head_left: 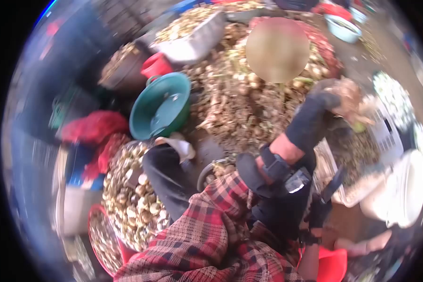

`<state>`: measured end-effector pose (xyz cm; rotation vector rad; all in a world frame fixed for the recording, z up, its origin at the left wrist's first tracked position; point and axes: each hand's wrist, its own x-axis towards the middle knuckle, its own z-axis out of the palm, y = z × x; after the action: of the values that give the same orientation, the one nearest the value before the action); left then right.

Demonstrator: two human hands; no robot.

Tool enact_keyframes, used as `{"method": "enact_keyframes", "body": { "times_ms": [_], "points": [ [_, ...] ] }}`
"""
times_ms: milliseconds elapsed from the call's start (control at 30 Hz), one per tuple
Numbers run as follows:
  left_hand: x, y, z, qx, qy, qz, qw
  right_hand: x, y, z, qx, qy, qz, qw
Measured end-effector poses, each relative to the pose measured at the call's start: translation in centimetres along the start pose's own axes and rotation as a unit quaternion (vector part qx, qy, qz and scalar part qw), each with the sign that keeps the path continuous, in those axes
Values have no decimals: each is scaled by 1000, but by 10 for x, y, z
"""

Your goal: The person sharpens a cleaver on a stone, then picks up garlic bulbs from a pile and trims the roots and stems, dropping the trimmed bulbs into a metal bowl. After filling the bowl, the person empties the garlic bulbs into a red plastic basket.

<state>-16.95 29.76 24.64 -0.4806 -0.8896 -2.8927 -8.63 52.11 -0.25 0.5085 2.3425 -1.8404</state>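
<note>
My left hand (350,98) reaches out at the right, over a crate-like container (385,127) with brown scraps in it. Its fingers curl around a pale green, onion-like bulb (358,127), partly hidden and smeared by motion. My right hand (319,211), in a dark covering, is lower and closer to my body. From it a narrow, dark, blade-like tool (333,184) points up toward the container. Blur hides the exact grip of its fingers.
A big onion heap (239,108) lies ahead, where another person sits (331,47). Around are a green basin (169,105), a sack of onions (138,197), a white bucket (399,192), peeled white bulbs (394,101) and a bare foot (364,245).
</note>
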Motion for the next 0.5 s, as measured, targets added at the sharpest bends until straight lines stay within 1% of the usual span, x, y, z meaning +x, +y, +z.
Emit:
{"method": "enact_keyframes", "body": {
  "times_ms": [33, 100, 167, 200, 233, 300, 367, 400, 433, 467, 500],
  "points": [
    [-8, 21, -29, 14, 9, 59, 998, 3, -10, 8, -62, -12, -17, 998],
    [-34, 63, -89, -20, 140, 65, 988, 19, -7, 32, -87, -18, -125, 988],
    [-75, 89, -151, 6, 244, 85, 966, 37, -25, 64, -86, -49, -154, 983],
    [-98, 96, -189, -22, 300, 70, 951, 50, -32, 89, -83, -67, -168, 980],
    [-124, 97, -228, -52, 354, 51, 932, 56, -38, 110, -81, -81, -179, 977],
    [-166, 95, -296, -155, 422, 100, 888, 69, -51, 154, -75, -105, -202, 971],
    [-186, 108, -332, -230, 511, 135, 817, 83, -65, 200, -72, -127, -227, 963],
    [-179, 130, -323, -252, 567, 156, 768, 91, -73, 223, -71, -137, -240, 959],
    [-179, 155, -347, -280, 536, 165, 779, 100, -81, 247, -70, -146, -253, 954],
    [-183, 190, -403, 201, 484, 188, 831, 108, -90, 268, -71, -155, -265, 949],
    [-180, 233, -451, 635, 323, 163, 682, 114, -96, 287, -73, -163, -276, 944]
  ]
}}
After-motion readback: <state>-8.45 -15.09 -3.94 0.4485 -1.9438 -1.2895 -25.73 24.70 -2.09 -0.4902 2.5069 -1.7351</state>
